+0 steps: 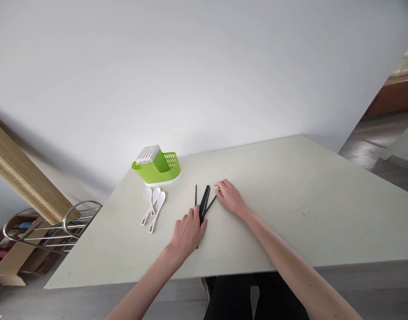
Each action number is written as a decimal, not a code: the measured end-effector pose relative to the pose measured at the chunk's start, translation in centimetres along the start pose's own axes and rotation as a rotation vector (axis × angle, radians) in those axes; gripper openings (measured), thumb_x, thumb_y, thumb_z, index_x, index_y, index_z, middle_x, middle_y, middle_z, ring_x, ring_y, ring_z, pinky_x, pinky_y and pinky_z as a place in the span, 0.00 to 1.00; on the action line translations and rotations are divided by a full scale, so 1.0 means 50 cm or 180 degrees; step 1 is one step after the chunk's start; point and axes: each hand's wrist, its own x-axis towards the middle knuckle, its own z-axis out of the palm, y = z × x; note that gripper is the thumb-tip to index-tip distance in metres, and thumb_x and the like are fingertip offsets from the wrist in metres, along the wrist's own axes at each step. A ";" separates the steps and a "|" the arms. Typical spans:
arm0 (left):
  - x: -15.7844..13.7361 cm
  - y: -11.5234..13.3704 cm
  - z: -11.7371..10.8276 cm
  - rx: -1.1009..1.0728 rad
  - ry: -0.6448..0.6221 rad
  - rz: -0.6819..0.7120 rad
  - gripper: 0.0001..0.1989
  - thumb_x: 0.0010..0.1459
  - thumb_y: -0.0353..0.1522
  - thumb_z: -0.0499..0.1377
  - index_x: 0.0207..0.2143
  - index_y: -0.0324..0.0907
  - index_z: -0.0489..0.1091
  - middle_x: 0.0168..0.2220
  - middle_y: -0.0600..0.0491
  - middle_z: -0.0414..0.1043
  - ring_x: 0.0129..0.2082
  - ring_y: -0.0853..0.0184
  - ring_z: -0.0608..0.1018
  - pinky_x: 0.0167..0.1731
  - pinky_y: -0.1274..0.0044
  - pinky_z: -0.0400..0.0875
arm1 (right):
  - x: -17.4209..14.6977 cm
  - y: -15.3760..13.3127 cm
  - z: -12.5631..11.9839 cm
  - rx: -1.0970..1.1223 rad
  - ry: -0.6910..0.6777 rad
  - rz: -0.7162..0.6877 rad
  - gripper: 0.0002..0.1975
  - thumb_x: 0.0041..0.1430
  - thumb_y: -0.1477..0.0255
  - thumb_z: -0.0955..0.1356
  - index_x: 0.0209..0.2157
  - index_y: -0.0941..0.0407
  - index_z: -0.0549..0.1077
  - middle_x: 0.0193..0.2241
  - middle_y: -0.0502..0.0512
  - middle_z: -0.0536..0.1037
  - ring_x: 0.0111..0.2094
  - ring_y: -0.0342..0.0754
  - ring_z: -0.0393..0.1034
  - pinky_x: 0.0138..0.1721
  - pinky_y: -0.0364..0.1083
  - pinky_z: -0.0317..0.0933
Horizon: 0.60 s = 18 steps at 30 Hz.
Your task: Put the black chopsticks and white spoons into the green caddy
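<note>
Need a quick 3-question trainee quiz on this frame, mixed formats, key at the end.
1. True or false: the spoons lie inside the green holder.
2. Which hand lies on the near end of the chopsticks? A) left hand B) right hand C) neither
3. Fill in: the spoons lie on the table, just ____ the holder, on the person's side.

Key:
1. False: they lie on the table, outside the holder.
2. A. The left hand covers the near end, and the right hand touches the far tips.
3. in front of
</note>
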 end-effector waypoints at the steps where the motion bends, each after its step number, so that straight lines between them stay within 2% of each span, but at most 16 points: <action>1: -0.003 -0.002 0.000 -0.0028 -0.0003 -0.0012 0.24 0.74 0.40 0.47 0.66 0.37 0.56 0.51 0.41 0.74 0.46 0.52 0.82 0.36 0.68 0.74 | 0.000 -0.001 -0.001 0.0021 0.0008 0.0038 0.11 0.71 0.72 0.62 0.51 0.54 0.72 0.47 0.60 0.74 0.47 0.53 0.72 0.49 0.51 0.66; 4: -0.015 -0.012 0.003 -0.0149 0.0050 -0.0030 0.24 0.74 0.42 0.48 0.65 0.39 0.57 0.52 0.41 0.73 0.46 0.53 0.82 0.35 0.70 0.73 | -0.001 -0.004 -0.005 0.0084 0.0035 0.0152 0.10 0.70 0.71 0.63 0.50 0.54 0.72 0.47 0.59 0.74 0.45 0.51 0.74 0.46 0.49 0.66; 7: -0.031 -0.026 0.013 -0.0328 0.0139 -0.0037 0.20 0.74 0.44 0.48 0.59 0.40 0.61 0.51 0.44 0.74 0.46 0.55 0.82 0.34 0.71 0.71 | 0.000 -0.008 -0.009 0.0148 0.0040 0.0245 0.10 0.70 0.71 0.62 0.48 0.54 0.72 0.45 0.58 0.76 0.41 0.50 0.74 0.42 0.47 0.65; 11: -0.053 -0.041 0.028 -0.0428 0.0211 -0.0056 0.16 0.73 0.45 0.49 0.47 0.42 0.64 0.45 0.48 0.75 0.42 0.57 0.82 0.31 0.72 0.67 | 0.000 -0.017 -0.017 0.0236 -0.0075 0.0267 0.09 0.69 0.71 0.62 0.47 0.53 0.72 0.33 0.52 0.79 0.34 0.49 0.73 0.37 0.46 0.62; 13: -0.061 -0.044 0.033 -0.0436 0.0277 -0.0021 0.14 0.73 0.44 0.50 0.43 0.43 0.64 0.42 0.50 0.75 0.39 0.59 0.82 0.29 0.73 0.64 | 0.000 -0.022 -0.021 0.0280 -0.0150 0.0230 0.08 0.69 0.71 0.63 0.46 0.52 0.72 0.30 0.50 0.79 0.32 0.48 0.72 0.36 0.45 0.61; 18: -0.069 -0.037 0.049 -0.0629 0.0525 0.0113 0.08 0.72 0.37 0.51 0.39 0.45 0.63 0.38 0.54 0.76 0.34 0.63 0.81 0.27 0.74 0.59 | -0.002 -0.032 -0.028 0.0417 -0.0275 0.0093 0.09 0.67 0.72 0.65 0.46 0.52 0.73 0.33 0.49 0.81 0.31 0.45 0.72 0.38 0.44 0.62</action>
